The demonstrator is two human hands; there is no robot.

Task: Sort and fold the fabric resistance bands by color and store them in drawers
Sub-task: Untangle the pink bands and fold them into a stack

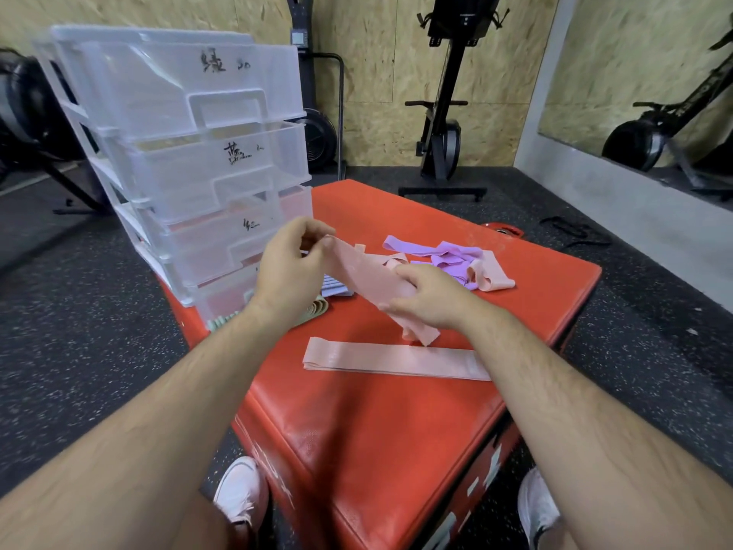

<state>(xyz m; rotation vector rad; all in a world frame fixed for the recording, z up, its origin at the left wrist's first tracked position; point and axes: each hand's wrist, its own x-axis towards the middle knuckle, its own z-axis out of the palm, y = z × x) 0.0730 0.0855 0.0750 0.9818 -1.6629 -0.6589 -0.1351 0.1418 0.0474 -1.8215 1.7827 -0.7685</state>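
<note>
Above the middle of the red padded vinyl table (377,430), you hold a pale pink fabric resistance band (365,271) slanted between both hands. Your left hand (287,267) pinches its upper end between thumb and fingertips. Your right hand (426,297), at 4 o'clock from the left, curls around the lower part. The band's loose tail hangs below your right hand, just over a second pale pink fabric band (396,361) that lies flat and doubled on the table at 6 o'clock from your hands; whether the two touch, you cannot tell.

At 1 o'clock on the table sits a loose heap of lilac fabric bands (448,256), with another pink band (494,277) tangled at its right side. A translucent white plastic drawer unit (190,152), with black handwritten marks on the drawer fronts, stands on the table's 10 o'clock corner. Pale green looped bands (317,309) lie just beside your left wrist, near the unit's base.
</note>
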